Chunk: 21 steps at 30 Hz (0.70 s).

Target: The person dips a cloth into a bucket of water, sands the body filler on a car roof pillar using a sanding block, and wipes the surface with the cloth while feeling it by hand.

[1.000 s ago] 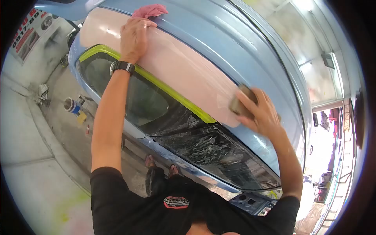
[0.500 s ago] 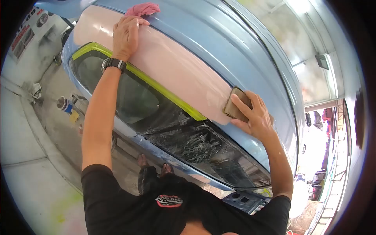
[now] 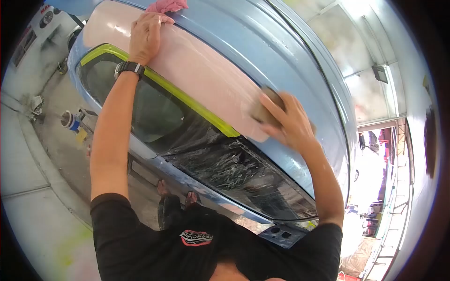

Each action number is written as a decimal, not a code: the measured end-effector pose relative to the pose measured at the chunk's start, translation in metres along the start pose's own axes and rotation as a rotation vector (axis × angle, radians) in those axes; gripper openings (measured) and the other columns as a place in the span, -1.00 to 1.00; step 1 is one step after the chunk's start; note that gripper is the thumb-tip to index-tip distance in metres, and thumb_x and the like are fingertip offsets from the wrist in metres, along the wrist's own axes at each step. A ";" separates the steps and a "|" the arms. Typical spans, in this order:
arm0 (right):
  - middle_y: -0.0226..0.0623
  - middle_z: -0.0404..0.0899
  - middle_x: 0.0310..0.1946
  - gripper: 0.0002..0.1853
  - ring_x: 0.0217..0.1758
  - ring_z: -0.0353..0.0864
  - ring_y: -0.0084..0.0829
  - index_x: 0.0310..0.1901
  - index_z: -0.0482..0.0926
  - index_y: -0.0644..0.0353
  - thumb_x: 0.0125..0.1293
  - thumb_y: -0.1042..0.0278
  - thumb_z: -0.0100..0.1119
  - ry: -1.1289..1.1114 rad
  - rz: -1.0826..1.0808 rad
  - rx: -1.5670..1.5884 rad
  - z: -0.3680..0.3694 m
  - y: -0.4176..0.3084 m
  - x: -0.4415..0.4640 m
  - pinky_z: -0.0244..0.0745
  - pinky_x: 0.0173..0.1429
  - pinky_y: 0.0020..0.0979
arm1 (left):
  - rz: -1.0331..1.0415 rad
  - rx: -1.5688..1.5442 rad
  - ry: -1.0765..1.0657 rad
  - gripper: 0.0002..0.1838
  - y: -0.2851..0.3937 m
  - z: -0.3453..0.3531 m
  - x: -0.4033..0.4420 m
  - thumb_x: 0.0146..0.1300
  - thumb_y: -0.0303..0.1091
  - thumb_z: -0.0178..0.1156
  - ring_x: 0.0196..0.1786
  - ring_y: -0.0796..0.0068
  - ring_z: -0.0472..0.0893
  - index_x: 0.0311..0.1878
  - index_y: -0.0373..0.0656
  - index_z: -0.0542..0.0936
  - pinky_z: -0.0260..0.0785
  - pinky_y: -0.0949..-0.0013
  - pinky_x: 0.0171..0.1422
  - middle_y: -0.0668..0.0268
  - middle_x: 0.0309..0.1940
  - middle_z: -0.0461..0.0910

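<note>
My right hand (image 3: 293, 122) grips a brownish-grey sanding block (image 3: 268, 107), blurred by motion, against the pale pink patch (image 3: 201, 77) along the edge of a blue car roof (image 3: 243, 51). At the far end of this patch, my left hand (image 3: 146, 37) rests with its fingers curled against a bunched pink cloth (image 3: 168, 5). Its fingertips are partly hidden, but the cloth appears held in them. A dark watch sits on the left wrist. Yellow-green masking tape (image 3: 187, 102) edges the side window below the patch.
Wet, streaked dark film or glass (image 3: 234, 171) covers the nearer window area. On the floor at left stands a bucket (image 3: 70, 121) beside a small stand. A blue door panel (image 3: 283, 234) lies low at right, near a bright doorway (image 3: 370, 173).
The sanding block and my right hand have moved up and left along the pink patch. My left hand stays by the cloth. The whole view has shifted slightly.
</note>
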State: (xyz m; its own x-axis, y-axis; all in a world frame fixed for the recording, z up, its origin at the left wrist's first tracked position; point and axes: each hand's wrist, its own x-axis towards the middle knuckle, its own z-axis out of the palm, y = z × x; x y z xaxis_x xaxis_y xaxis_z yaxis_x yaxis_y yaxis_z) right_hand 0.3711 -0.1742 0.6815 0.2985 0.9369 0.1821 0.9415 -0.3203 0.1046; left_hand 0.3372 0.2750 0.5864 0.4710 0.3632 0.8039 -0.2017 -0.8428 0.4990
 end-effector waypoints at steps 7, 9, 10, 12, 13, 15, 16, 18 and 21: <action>-0.03 0.51 0.05 -0.38 0.14 0.58 0.03 0.43 0.53 -0.30 0.40 -0.23 0.28 0.083 -0.111 0.029 0.029 -0.006 0.144 0.56 0.16 0.02 | 0.040 -0.060 -0.057 -0.46 -0.012 -0.003 0.008 0.54 -0.17 -0.25 0.20 0.17 0.61 -0.14 -0.19 0.77 0.27 0.14 0.46 0.23 -0.04 0.78; -0.03 0.51 0.03 -0.39 0.10 0.57 0.04 0.43 0.53 -0.30 0.43 -0.28 0.22 0.079 -0.129 0.060 0.037 -0.017 0.213 0.54 0.17 0.01 | 0.010 -0.068 -0.067 -0.46 -0.012 -0.003 -0.001 0.54 -0.17 -0.25 0.20 0.17 0.60 -0.13 -0.19 0.76 0.26 0.14 0.46 0.23 -0.01 0.77; -0.02 0.51 0.03 -0.40 0.10 0.57 0.04 0.43 0.54 -0.30 0.43 -0.28 0.22 0.093 -0.144 0.055 0.037 -0.016 0.206 0.54 0.18 0.01 | 0.014 -0.047 -0.051 -0.46 -0.011 -0.002 0.000 0.55 -0.17 -0.25 0.21 0.18 0.60 -0.12 -0.18 0.76 0.26 0.14 0.46 0.24 0.00 0.77; -0.02 0.51 0.03 -0.40 0.10 0.57 0.04 0.43 0.54 -0.29 0.44 -0.28 0.21 0.123 -0.153 0.048 0.038 -0.008 0.182 0.52 0.18 0.03 | 0.022 -0.021 -0.043 -0.46 -0.010 0.000 0.001 0.55 -0.17 -0.26 0.21 0.19 0.60 -0.11 -0.16 0.76 0.26 0.13 0.45 0.26 0.01 0.76; -0.01 0.50 0.04 -0.39 0.12 0.57 0.04 0.45 0.53 -0.30 0.44 -0.27 0.22 0.063 -0.113 0.056 0.028 -0.005 0.151 0.52 0.19 0.04 | 0.020 -0.009 -0.034 -0.46 -0.010 0.001 0.002 0.55 -0.17 -0.27 0.21 0.19 0.60 -0.11 -0.15 0.76 0.26 0.13 0.45 0.28 0.02 0.76; -0.01 0.50 0.12 -0.33 0.21 0.54 0.07 0.50 0.49 -0.31 0.38 -0.16 0.33 0.022 -0.062 0.061 0.008 0.000 0.060 0.51 0.23 0.08 | 0.024 -0.002 -0.019 -0.47 -0.013 0.005 -0.003 0.56 -0.17 -0.27 0.21 0.20 0.60 -0.10 -0.13 0.76 0.25 0.12 0.45 0.31 0.02 0.77; 0.00 0.50 0.15 -0.30 0.21 0.54 0.08 0.51 0.49 -0.30 0.34 -0.09 0.39 0.015 -0.008 0.058 -0.002 0.002 0.014 0.51 0.24 0.07 | 0.040 0.002 -0.005 -0.47 -0.015 0.007 -0.002 0.56 -0.17 -0.26 0.21 0.21 0.60 -0.10 -0.12 0.77 0.24 0.12 0.45 0.32 0.01 0.77; 0.02 0.50 0.19 -0.26 0.20 0.55 0.10 0.52 0.49 -0.29 0.28 0.01 0.46 0.002 0.061 0.053 -0.010 0.000 -0.018 0.51 0.26 0.07 | 0.043 0.014 0.005 -0.48 -0.018 0.003 0.002 0.55 -0.17 -0.25 0.21 0.21 0.60 -0.11 -0.12 0.76 0.25 0.12 0.44 0.33 0.00 0.77; 0.04 0.52 0.15 -0.29 0.12 0.58 0.11 0.49 0.52 -0.27 0.29 0.00 0.46 0.041 0.017 0.117 -0.002 0.002 0.018 0.54 0.22 0.08 | 0.025 -0.048 -0.027 -0.48 -0.010 0.002 0.000 0.55 -0.18 -0.23 0.17 0.16 0.62 -0.13 -0.18 0.76 0.32 0.13 0.40 0.28 -0.02 0.77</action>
State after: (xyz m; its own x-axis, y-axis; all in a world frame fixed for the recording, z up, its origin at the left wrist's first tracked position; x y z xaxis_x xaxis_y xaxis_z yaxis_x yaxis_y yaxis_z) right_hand 0.3776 -0.1584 0.6868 0.3101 0.9242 0.2229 0.9489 -0.3152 -0.0133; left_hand 0.3411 0.2826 0.5813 0.4882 0.3307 0.8077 -0.2545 -0.8313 0.4941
